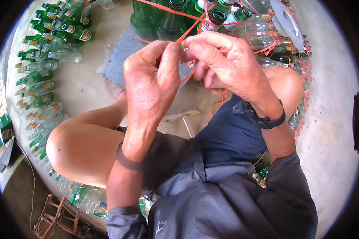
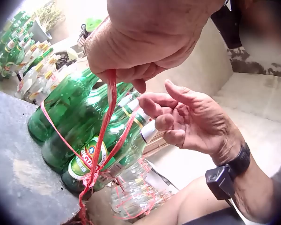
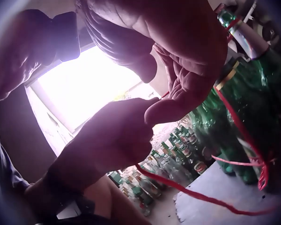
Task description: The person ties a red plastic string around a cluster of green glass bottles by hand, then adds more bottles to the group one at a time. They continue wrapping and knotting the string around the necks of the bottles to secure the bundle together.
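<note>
Red twine runs from a knot low on a bundle of green bottles up into my left hand, whose curled fingers grip it. In the left wrist view, my right hand is just beside the left, palm showing, fingers loosely bent and thumb apart. The right wrist view shows my right hand over the left, with a red strand trailing below. A pink band circles the bottles, which stand on a grey board. The meeting fingertips partly hide the twine.
Rows of green and clear bottles line the floor at the left. Tied bundles of clear bottles lie at the right, near a grey metal piece. A wooden rack is at the lower left. My bent knees flank the work.
</note>
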`<action>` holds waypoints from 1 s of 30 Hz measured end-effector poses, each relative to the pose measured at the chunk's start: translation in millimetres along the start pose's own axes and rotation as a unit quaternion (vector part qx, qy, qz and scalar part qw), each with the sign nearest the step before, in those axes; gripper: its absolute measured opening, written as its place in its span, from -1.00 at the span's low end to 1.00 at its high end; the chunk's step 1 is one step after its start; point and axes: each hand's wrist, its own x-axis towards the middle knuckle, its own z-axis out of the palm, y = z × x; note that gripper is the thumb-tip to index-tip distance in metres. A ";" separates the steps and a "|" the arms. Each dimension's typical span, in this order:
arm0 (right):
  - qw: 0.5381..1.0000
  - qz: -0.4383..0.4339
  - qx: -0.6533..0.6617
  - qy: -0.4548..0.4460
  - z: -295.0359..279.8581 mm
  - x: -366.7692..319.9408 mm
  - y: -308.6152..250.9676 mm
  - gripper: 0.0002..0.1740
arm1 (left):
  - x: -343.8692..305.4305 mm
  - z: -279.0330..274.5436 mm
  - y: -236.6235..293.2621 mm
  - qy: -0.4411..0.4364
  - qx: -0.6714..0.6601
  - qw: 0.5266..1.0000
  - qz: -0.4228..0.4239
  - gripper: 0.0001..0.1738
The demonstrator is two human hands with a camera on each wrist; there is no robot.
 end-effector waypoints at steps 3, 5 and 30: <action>1.000 -0.016 -0.004 0.019 12.9 2.5 2.9 -0.66 | 1.7 0.2 -4.6 0.005 -0.010 1.000 0.017 -0.74; 0.998 -0.039 -0.003 0.056 22.6 5.5 10.5 -0.70 | -0.2 -2.3 -0.5 -0.004 0.018 1.000 0.011 -0.74; 0.945 -0.141 0.055 0.291 75.2 18.3 61.5 -0.86 | 50.4 9.7 -1.7 -0.176 0.089 0.979 -0.047 -0.67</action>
